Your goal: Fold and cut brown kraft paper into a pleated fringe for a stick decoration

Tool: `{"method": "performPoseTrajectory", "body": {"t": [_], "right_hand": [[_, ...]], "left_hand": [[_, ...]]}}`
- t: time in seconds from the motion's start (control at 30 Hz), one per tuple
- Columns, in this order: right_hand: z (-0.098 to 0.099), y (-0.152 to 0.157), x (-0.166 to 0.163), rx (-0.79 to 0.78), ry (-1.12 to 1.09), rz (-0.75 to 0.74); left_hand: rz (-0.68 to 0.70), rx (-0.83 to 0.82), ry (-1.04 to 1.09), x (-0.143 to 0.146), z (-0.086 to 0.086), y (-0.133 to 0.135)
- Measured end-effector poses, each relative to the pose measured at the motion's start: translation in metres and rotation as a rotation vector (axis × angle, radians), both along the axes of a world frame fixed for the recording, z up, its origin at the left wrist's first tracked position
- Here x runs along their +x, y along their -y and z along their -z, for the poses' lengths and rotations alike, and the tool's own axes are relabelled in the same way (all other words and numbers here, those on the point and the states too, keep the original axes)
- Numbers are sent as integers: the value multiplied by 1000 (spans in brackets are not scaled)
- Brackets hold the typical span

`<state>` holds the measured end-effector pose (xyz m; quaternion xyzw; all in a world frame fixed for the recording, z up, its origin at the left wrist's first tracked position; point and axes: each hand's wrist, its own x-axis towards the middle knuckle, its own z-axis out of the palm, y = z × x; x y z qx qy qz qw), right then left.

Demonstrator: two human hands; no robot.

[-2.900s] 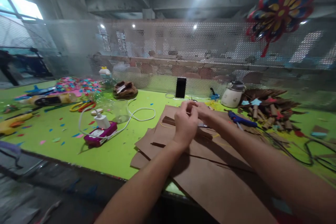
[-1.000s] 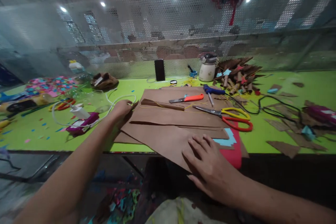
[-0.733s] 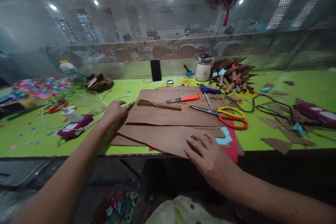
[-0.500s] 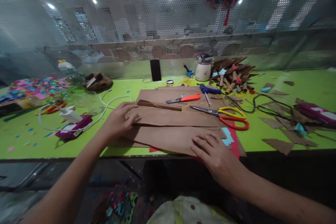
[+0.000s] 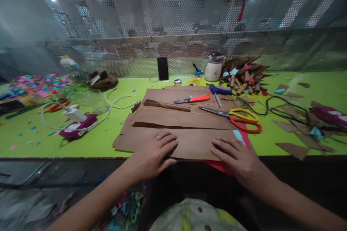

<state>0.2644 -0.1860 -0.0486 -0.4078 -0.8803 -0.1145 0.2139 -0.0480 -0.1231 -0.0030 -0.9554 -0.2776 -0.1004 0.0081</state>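
Brown kraft paper point(image 5: 189, 138) lies in layered sheets at the table's front edge. My left hand point(image 5: 155, 150) rests flat on the front sheet, fingers stretched to the right. Against the sheet's right part lies my right hand point(image 5: 238, 153), also open with its fingers extended. Red paper point(image 5: 221, 166) and light blue paper point(image 5: 239, 136) peek out beneath at the right. Farther back on the brown paper are a folded brown strip point(image 5: 168, 106) with yellow thread, a utility knife point(image 5: 192, 98) with an orange handle, and scissors point(image 5: 230, 117) with yellow and orange grips.
A blue glue gun point(image 5: 221, 90) lies behind the scissors, its black cord running right among cardboard scraps point(image 5: 292, 149). A white bottle point(image 5: 214, 68) and rolled brown paper pieces point(image 5: 248, 79) stand behind. On the left are a purple power strip point(image 5: 78, 128) and white cable point(image 5: 123, 97).
My left hand has moved right and toward me, from the sheets' left edge onto the front sheet. The front sheet now lies flatter. My right hand stays on its right part.
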Motion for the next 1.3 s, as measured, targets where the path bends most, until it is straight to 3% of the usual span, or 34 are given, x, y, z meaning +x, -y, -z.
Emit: {"method": "performPoseTrajectory", "body": {"t": [0.33,0.53,0.73,1.03,1.3], "right_hand": [[-10,8,-7,-32,-15,79],[-14,4,-21,22,42,88],[-14,7,-7,-17,-6,68],[3,19,18,-104,-70,64],[24,24,19,-85,-161,83]], "left_hand": [[-68,84,78,18,13,10],[-27,135,76,28,20,19],[-46,164,45,32,18,32],[-63,175,54,30,13,42],[-88,186,100,23,22,50]]}}
